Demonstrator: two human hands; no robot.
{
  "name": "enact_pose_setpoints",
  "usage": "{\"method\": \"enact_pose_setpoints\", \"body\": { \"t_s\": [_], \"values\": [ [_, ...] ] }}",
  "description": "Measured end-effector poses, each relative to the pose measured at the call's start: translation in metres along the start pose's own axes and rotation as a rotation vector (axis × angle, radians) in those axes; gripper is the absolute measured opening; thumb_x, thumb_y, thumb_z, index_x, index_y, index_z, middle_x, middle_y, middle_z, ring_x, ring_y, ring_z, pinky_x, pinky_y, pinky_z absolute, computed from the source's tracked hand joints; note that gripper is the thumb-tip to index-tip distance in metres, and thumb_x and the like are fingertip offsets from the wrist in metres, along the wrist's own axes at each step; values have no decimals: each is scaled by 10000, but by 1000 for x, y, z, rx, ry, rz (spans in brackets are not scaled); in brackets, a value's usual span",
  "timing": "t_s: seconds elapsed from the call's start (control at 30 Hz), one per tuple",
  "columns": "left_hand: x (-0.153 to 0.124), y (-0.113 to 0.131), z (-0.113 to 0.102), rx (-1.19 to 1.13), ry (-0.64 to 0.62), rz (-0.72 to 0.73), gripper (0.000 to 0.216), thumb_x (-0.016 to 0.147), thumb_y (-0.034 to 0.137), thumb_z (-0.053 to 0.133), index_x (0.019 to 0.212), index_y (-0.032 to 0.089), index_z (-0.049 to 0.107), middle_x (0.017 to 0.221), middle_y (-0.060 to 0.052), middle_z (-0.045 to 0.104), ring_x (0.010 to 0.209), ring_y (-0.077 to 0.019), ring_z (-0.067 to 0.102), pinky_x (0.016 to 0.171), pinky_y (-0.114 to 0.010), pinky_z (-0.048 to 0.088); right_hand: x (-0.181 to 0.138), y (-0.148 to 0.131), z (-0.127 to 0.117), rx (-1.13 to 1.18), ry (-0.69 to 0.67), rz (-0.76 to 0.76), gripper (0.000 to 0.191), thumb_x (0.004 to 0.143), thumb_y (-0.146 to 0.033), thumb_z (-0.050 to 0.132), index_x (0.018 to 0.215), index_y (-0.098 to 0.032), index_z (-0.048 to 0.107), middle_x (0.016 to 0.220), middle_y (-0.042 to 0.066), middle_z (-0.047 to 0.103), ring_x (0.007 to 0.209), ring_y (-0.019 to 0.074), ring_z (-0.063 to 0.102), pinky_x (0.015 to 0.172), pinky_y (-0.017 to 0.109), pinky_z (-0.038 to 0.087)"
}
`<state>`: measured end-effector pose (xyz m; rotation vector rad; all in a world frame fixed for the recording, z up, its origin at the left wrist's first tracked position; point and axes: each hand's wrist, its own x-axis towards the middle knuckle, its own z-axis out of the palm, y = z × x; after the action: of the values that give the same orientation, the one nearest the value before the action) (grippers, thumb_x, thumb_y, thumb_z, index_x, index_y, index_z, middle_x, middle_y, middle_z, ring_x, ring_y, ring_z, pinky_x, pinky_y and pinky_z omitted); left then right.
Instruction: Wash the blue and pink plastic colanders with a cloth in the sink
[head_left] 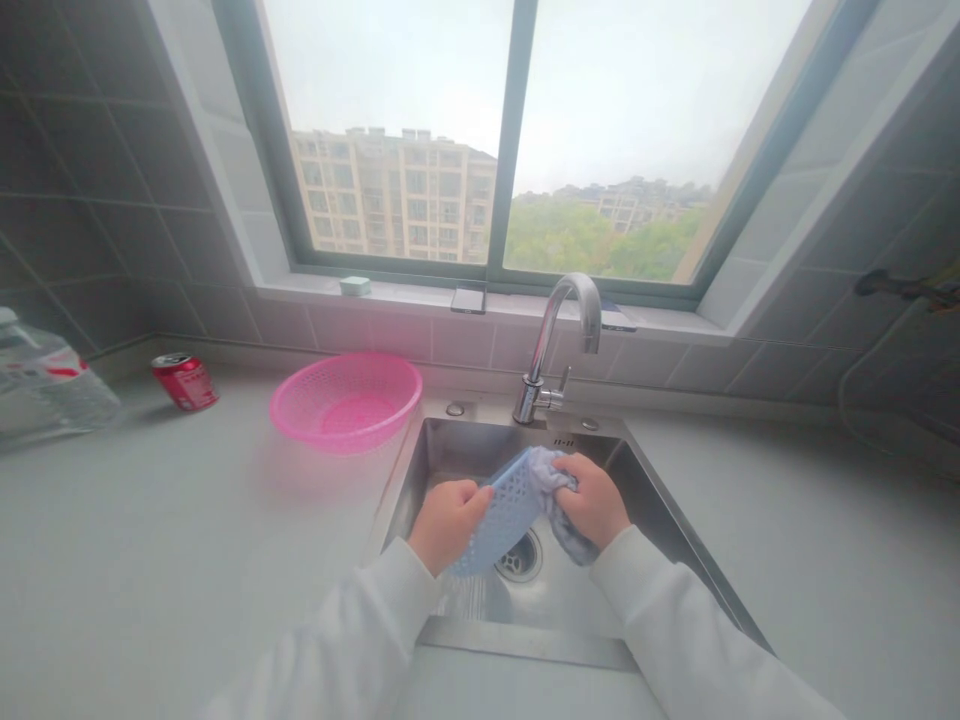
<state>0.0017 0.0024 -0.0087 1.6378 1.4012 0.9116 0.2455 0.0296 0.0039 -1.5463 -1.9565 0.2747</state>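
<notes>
I'm watching through the head camera, looking down into a steel sink set in the tabletop, with both hands over the basin. My view has 12 o'clock pointing at the window, with the sink at the centre of the dial.

The left hand is closed around one edge of a light blue plastic basket, its fingers wrapped over the holed rim. The basket is tilted, held above the basin and not resting on the steel. The right hand is clenched on a gray cloth and presses it against the far side of the basket, so the cloth touches the basket and bunches below the hand. Both white sleeves run in from the bottom of the view.

The sink drain sits just below the basket. A chrome faucet stands at 12 o'clock on the back of the sink.

A pink basket sits on the tabletop at 10 o'clock, just beside the sink. Further out at 10 o'clock, a red can lies on its side. At 9 o'clock, a clear plastic bottle lies at the edge of the view, blurred. On the windowsill, a small green box and a dark flat object sit at 11 o'clock, and another dark flat object sits at 1 o'clock.
</notes>
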Motion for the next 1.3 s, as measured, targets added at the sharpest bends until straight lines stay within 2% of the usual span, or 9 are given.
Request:
{"method": "enact_pose_setpoints", "body": {
  "t_s": [0.1, 0.27, 0.4, 0.63, 1.3],
  "values": [
    [0, 0, -1, 1, 13, 0, 461, 830, 589, 418, 556, 219, 409, 544, 30, 421, 566, -147, 413, 585, -306, 240, -3, -5, 2, -46, -30, -31, 327, 716, -214, 524, 975, -186, 722, 917, 75, 639, 854, 239, 640, 797, 353, 478],
    [2, 0, -4, -10, 17, -15, 481, 831, 602, 417, 554, 211, 462, 531, 19, 455, 560, -154, 435, 591, -309, 263, -20, -34, 6, -34, -82, -235, 299, 683, -163, 553, 932, -202, 714, 928, 64, 638, 822, 205, 626, 744, 305, 460],
    [3, -1, -3, -29, 2, -16, 486, 832, 604, 425, 562, 205, 489, 530, 16, 465, 558, -155, 448, 594, -308, 272, -26, -42, 6, 7, -95, -340, 249, 681, -146, 555, 872, -203, 704, 854, 44, 604, 730, 170, 586, 678, 276, 431],
    [2, -4, 0, -24, 11, -21, 461, 838, 575, 444, 561, 208, 470, 534, 23, 468, 560, -149, 447, 586, -301, 270, -21, -34, 6, 32, -51, -236, 270, 664, -144, 520, 857, -201, 700, 814, 26, 566, 718, 169, 577, 678, 277, 426],
    [1, -1, -2, 26, 31, 15, 493, 868, 584, 445, 546, 211, 410, 528, 40, 405, 552, -133, 398, 571, -297, 223, -17, -29, 3, 15, -58, -179, 273, 694, -170, 533, 903, -220, 702, 856, 28, 597, 774, 185, 602, 728, 296, 455]
  ]
}}
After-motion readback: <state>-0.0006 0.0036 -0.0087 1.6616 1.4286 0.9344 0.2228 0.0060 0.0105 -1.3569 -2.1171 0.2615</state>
